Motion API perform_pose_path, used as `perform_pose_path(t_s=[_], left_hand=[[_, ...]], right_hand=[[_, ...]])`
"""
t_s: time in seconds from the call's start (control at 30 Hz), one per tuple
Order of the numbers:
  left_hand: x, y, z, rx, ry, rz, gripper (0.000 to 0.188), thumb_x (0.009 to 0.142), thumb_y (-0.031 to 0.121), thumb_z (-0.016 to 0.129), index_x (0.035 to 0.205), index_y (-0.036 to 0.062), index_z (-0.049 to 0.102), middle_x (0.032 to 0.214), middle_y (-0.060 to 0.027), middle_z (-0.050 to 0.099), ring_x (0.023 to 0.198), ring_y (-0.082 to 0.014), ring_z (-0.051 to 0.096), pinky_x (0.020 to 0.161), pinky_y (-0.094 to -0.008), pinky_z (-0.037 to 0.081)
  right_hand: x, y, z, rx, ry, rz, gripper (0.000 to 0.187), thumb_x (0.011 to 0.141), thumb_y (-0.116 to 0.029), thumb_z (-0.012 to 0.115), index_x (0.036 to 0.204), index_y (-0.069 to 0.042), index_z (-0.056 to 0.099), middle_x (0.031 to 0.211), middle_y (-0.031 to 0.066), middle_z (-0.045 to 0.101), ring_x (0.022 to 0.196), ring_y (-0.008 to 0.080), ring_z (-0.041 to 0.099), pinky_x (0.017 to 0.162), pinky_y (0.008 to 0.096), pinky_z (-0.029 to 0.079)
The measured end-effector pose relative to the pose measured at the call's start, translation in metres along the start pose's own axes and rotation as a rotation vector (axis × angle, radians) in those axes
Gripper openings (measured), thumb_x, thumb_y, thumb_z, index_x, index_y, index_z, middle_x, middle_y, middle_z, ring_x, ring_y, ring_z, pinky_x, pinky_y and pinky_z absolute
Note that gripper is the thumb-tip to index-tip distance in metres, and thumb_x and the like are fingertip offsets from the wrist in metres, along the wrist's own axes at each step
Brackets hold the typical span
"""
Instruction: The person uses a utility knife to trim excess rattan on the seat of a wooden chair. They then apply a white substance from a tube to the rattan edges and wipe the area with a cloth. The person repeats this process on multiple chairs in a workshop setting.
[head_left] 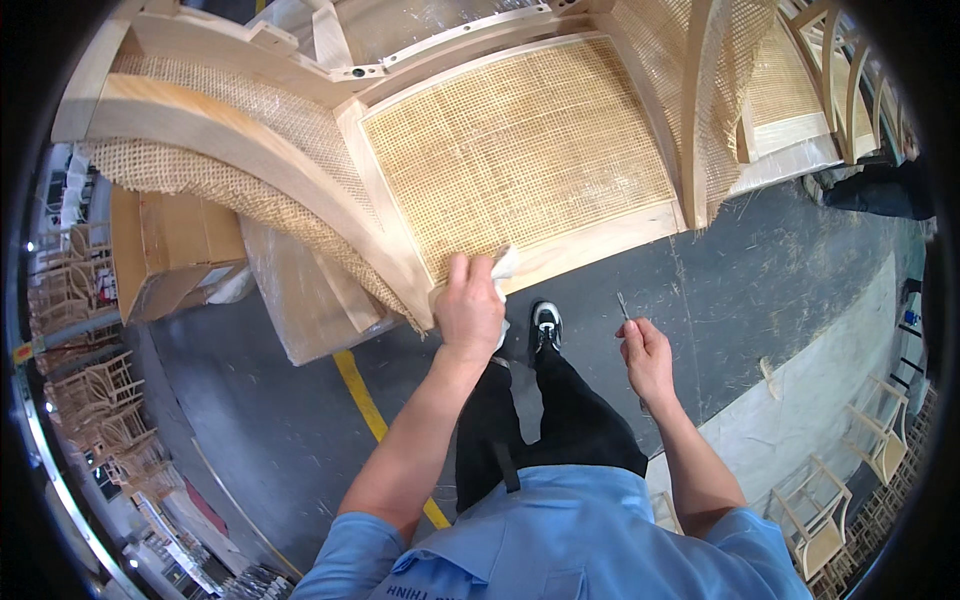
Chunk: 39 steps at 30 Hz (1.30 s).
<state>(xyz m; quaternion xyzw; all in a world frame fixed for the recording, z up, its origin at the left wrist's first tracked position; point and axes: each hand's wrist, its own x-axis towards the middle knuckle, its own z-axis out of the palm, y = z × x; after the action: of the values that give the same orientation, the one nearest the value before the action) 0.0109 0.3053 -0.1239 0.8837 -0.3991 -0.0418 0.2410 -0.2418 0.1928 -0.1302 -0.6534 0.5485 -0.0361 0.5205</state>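
Observation:
A pale wooden chair frame [600, 240] with a woven cane panel [510, 150] stands before me. My left hand [470, 308] is closed around a white cloth [507, 263] at the panel's near left corner, by the front rail. Part of the cloth sticks out past the fingers; the rest is hidden. Farther right and away from the chair, my right hand [648, 360] grips a thin metal tool [622, 302], its slim tip pointing up. Its handle is covered by the fingers, so its exact kind cannot be told.
Loose woven cane [250, 215] hangs off the left curved arm, and more cane [730, 130] covers the right side. A cardboard box [185, 240] stands at left. Other chair frames [795, 90] line the right. Another person's leg [880, 190] shows at far right.

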Motion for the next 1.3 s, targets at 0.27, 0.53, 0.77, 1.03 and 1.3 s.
perform_pose_path(t_s=[0.27, 0.53, 0.77, 1.03, 1.3], left_hand=[[0.039, 0.061, 0.036, -0.002, -0.170, 0.098, 0.015, 0.089, 0.005, 0.063, 0.102, 0.0130, 0.066, 0.099, -0.0113, 0.056, 0.073, -0.0387, 0.065, 0.065, -0.0506, 0.056], [0.026, 0.011, 0.010, 0.087, -0.171, 0.238, 0.017, 0.089, 0.008, 0.063, 0.106, 0.0121, 0.064, 0.103, -0.0114, 0.053, 0.072, -0.0356, 0.066, 0.063, -0.0493, 0.055], [0.060, 0.082, 0.061, 0.028, -0.226, 0.366, 0.015, 0.089, 0.005, 0.062, 0.102, 0.0117, 0.063, 0.100, -0.0107, 0.054, 0.067, -0.0346, 0.065, 0.059, -0.0470, 0.055], [0.081, 0.119, 0.084, -0.008, -0.208, 0.395, 0.012, 0.090, 0.009, 0.062, 0.102, 0.0099, 0.061, 0.103, -0.0116, 0.055, 0.066, -0.0361, 0.064, 0.056, -0.0482, 0.055], [0.002, 0.007, -0.010, 0.325, -0.349, 0.149, 0.017, 0.089, 0.009, 0.063, 0.106, 0.0098, 0.059, 0.106, -0.0127, 0.055, 0.078, -0.0390, 0.067, 0.064, -0.0488, 0.056]], right_hand=[[-0.006, 0.035, -0.004, 0.124, -0.003, 0.082, 0.036, 0.108, -0.032, 0.054, 0.092, -0.002, 0.067, 0.062, 0.0026, 0.055, 0.059, 0.0112, 0.052, 0.056, 0.0324, 0.043], [-0.016, 0.076, -0.037, 0.244, 0.091, 0.190, 0.035, 0.108, -0.030, 0.054, 0.091, -0.002, 0.067, 0.061, -0.0005, 0.052, 0.056, 0.0086, 0.047, 0.053, 0.0297, 0.039], [-0.030, 0.111, -0.052, 0.347, 0.146, 0.282, 0.036, 0.109, -0.031, 0.052, 0.091, -0.003, 0.066, 0.062, -0.0025, 0.051, 0.055, 0.0064, 0.044, 0.050, 0.0272, 0.034], [-0.032, 0.109, -0.056, 0.342, 0.139, 0.281, 0.033, 0.109, -0.030, 0.052, 0.096, -0.003, 0.067, 0.063, -0.0025, 0.051, 0.056, 0.0068, 0.045, 0.052, 0.0265, 0.036], [-0.019, 0.079, -0.049, 0.409, 0.006, 0.208, 0.024, 0.110, -0.022, 0.049, 0.112, -0.006, 0.066, 0.069, -0.0005, 0.058, 0.058, 0.0075, 0.052, 0.055, 0.0268, 0.043]])
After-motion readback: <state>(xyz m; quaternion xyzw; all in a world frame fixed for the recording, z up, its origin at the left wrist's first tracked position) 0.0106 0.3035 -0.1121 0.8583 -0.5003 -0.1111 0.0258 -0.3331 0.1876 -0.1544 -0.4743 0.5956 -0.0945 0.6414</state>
